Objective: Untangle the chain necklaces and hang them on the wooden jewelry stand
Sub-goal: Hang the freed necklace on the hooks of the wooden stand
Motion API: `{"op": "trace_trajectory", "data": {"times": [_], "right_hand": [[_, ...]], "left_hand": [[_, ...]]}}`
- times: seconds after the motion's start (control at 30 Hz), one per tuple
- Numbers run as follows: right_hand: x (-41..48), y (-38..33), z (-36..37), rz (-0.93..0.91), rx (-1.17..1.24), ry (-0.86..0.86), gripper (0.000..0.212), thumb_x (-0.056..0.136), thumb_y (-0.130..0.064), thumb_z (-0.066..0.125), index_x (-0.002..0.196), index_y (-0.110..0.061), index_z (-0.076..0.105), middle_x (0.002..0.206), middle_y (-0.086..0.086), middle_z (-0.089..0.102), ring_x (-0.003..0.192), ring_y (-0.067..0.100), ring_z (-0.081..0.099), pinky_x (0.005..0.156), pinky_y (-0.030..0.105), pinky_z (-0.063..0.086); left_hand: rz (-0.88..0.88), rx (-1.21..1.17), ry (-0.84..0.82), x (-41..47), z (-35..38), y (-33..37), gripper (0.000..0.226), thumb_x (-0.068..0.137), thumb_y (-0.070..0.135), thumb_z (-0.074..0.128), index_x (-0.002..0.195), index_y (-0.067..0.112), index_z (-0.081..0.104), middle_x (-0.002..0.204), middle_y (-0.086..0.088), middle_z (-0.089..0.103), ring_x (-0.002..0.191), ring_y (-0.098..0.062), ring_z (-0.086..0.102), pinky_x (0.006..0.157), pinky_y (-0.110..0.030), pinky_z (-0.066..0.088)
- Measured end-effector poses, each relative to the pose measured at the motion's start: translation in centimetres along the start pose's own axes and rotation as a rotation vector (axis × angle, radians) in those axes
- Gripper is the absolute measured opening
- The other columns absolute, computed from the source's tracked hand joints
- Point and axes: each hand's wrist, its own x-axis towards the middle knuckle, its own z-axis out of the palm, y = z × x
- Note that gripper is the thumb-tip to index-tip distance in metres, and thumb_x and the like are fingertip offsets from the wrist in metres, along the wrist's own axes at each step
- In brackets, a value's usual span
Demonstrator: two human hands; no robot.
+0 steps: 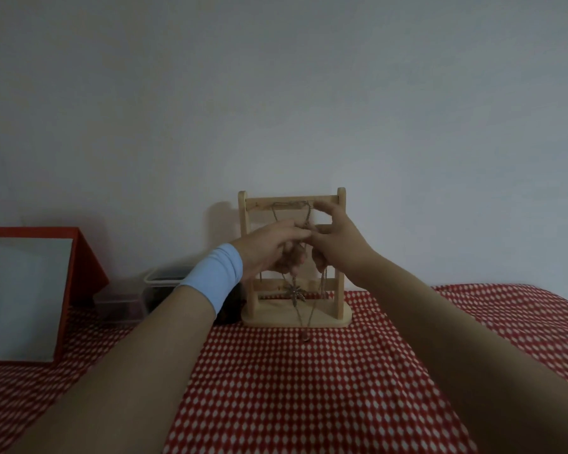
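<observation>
Wooden jewelry stand [341, 303] at the bench's [276, 388] far middle. Chain necklaces [306, 213] hang straight down from its top bar [259, 203], just beyond both hands. Left hand [269, 249] and right hand [340, 245] meet there, equally near, fingers curled, apparently pinching the chains.

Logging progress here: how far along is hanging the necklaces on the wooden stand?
Done: a chain loops over the top bar of the wooden stand. In hand: the left hand and right hand pinch chains before the stand, a spiky pendant dangling below. Left: separating those chains and hanging them; how tangled they are is unclear.
</observation>
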Motion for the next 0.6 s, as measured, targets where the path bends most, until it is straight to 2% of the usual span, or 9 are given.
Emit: {"op": "trace_trajectory", "data": {"times": [0.03, 0.07, 0.13, 0.17, 0.23, 0.3, 0.37, 0.47, 0.6], "right_hand": [[0.0, 0.1, -0.3, 0.031, 0.04, -0.009, 0.06, 0.095, -0.014, 0.069, 0.147, -0.017, 0.039, 0.089, 0.007, 0.069, 0.05, 0.014, 0.054, 0.047, 0.029, 0.048], [0.1, 0.2, -0.8, 0.058, 0.073, -0.027, 0.053, 0.096, -0.016, 0.069, 0.144, -0.015, 0.046, 0.082, 0.004, 0.067, 0.05, 0.013, 0.05, 0.048, 0.029, 0.046], [0.2, 0.4, -1.7, 0.108, 0.106, -0.121, 0.032, 0.098, -0.019, 0.066, 0.128, -0.008, 0.061, 0.071, -0.002, 0.06, 0.051, 0.011, 0.043, 0.049, 0.026, 0.041], [0.1, 0.4, -2.1, 0.133, 0.084, -0.193, 0.021, 0.099, -0.022, 0.064, 0.112, -0.006, 0.065, 0.067, -0.004, 0.054, 0.051, 0.01, 0.038, 0.049, 0.024, 0.037], [-0.1, 0.3, -2.7, 0.178, -0.012, -0.303, 0.031, 0.097, -0.036, 0.061, 0.077, -0.014, 0.056, 0.063, -0.005, 0.044, 0.052, 0.011, 0.032, 0.049, 0.023, 0.032], [-0.1, 0.2, -2.9, 0.204, -0.007, -0.326, 0.04, 0.094, -0.044, 0.054, 0.065, -0.021, 0.04, 0.062, -0.003, 0.041, 0.054, 0.014, 0.029, 0.052, 0.027, 0.031], [0.2, 0.3, -3.5, 0.228, 0.146, -0.285, 0.044, 0.097, -0.04, 0.045, 0.06, -0.021, 0.034, 0.064, 0.001, 0.045, 0.055, 0.018, 0.03, 0.057, 0.032, 0.034], [0.6, 0.2, -4.5, 0.252, 0.421, -0.172, 0.037, 0.097, -0.035, 0.043, 0.064, -0.017, 0.039, 0.069, 0.003, 0.051, 0.054, 0.018, 0.034, 0.061, 0.034, 0.038], [1.2, 0.9, -4.8, 0.256, 0.572, -0.107, 0.023, 0.096, -0.027, 0.048, 0.075, -0.017, 0.049, 0.068, -0.002, 0.046, 0.053, 0.015, 0.031, 0.056, 0.031, 0.042]], "left_hand": [[0.008, 0.0, 0.016, 0.0, 0.0, 0.1, 0.023, 0.098, 0.033, 0.049, 0.093, 0.024, 0.07, 0.065, -0.002, 0.057, 0.061, -0.018, 0.052, 0.064, -0.031, 0.044], [0.013, 0.0, 0.047, 0.0, 0.1, 0.3, 0.035, 0.098, 0.031, 0.049, 0.07, 0.027, 0.069, 0.061, -0.001, 0.054, 0.059, -0.018, 0.05, 0.065, -0.031, 0.045], [0.021, -0.023, 0.113, 0.2, -0.1, 0.5, 0.053, 0.098, 0.029, 0.051, 0.046, 0.024, 0.059, 0.057, -0.001, 0.05, 0.058, -0.019, 0.05, 0.069, -0.033, 0.048], [0.03, -0.035, 0.138, 0.2, -0.2, 0.5, 0.053, 0.098, 0.028, 0.052, 0.046, 0.022, 0.062, 0.056, -0.002, 0.049, 0.058, -0.019, 0.051, 0.071, -0.034, 0.05], [0.046, -0.045, 0.152, 0.3, -0.6, 0.5, 0.038, 0.098, 0.028, 0.053, 0.07, 0.016, 0.076, 0.055, -0.002, 0.048, 0.06, -0.02, 0.054, 0.076, -0.037, 0.054], [0.043, -0.031, 0.165, 0.5, -0.8, 0.3, 0.031, 0.097, 0.03, 0.053, 0.098, 0.007, 0.074, 0.054, -0.002, 0.047, 0.062, -0.021, 0.058, 0.083, -0.04, 0.055], [0.028, -0.054, 0.186, 0.7, -1.0, -0.3, 0.031, 0.097, 0.03, 0.054, 0.107, 0.005, 0.07, 0.054, -0.002, 0.048, 0.065, -0.022, 0.06, 0.089, -0.043, 0.053], [0.022, -0.153, 0.155, 1.0, -1.3, -0.9, 0.031, 0.097, 0.027, 0.054, 0.112, 0.005, 0.069, 0.055, -0.002, 0.045, 0.07, -0.022, 0.063, 0.094, -0.044, 0.049], [-0.007, -0.141, 0.104, 1.8, -1.7, -1.0, 0.022, 0.093, 0.023, 0.061, 0.103, 0.004, 0.069, 0.063, -0.002, 0.057, 0.077, -0.019, 0.066, 0.083, -0.034, 0.051]]}}
